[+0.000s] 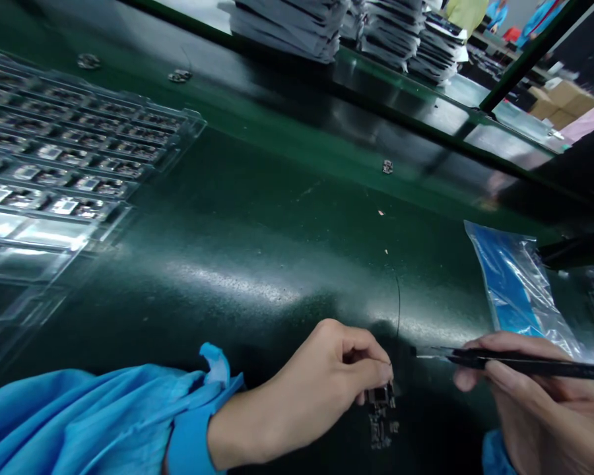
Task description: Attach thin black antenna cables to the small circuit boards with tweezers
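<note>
Board (pixel 380 397) is pinched at the left grip's (pixel 334 373) fingertips; the right grip (pixel 537 389) is closed round tweezers (pixel 529 363), tips near it. A loose pinch could let it twist; stray tips could scratch it.

From my end I see a small, dark circuit board (pixel 380 417), its components blurred, its upper end pinched in the left grip (pixel 321 382). A thin dark wire (pixel 398 307) curves beyond it; I can't tell whether they join. The black tweezers (pixel 519 363) sit nearly level in the right grip (pixel 549 402), metal tips pointing left, apart from the board.
</note>
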### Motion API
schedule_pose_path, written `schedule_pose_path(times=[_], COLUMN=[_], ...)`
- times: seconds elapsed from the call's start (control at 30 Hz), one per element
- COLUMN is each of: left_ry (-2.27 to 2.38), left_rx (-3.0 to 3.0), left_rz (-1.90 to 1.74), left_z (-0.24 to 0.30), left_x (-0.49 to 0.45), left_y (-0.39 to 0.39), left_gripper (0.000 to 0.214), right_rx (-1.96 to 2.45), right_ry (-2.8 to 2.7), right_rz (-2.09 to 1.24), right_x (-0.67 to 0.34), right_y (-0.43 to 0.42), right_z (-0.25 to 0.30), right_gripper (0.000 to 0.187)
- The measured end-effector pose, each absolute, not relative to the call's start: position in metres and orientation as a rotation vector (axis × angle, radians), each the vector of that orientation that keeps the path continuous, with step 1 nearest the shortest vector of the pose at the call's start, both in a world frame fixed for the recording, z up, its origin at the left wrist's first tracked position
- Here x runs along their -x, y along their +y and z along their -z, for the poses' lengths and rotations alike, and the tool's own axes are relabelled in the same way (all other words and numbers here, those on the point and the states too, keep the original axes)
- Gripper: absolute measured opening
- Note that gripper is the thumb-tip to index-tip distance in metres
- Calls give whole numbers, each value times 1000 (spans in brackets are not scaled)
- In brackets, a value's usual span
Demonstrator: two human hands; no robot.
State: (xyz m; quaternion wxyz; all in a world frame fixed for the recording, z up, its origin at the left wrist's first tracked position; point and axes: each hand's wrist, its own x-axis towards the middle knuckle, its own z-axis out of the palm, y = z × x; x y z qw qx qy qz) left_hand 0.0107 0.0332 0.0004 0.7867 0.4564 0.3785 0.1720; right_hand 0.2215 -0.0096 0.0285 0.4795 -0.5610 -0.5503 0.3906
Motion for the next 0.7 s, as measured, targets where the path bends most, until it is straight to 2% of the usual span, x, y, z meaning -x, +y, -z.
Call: schedule_pose_path(times=[0.1,0.27,0.7], left_ry=[823,839,860], left_rx=[-1000,-996,-968], left_rz=[-355,-344,-379], left_z=[1,1,-1], left_x=[-11,-12,-12], left_y=[34,35,36], left_gripper=[19,18,18], right_rx=[1372,1423,1383], right_ry=[-1280,-1226,-1100], right_rz=[-1151,-1300,-1227], right_x=[-222,-215,-203], right_y=[-6,-5,-10], right_z=[-30,-29,-24], right_gripper=[13,7,8])
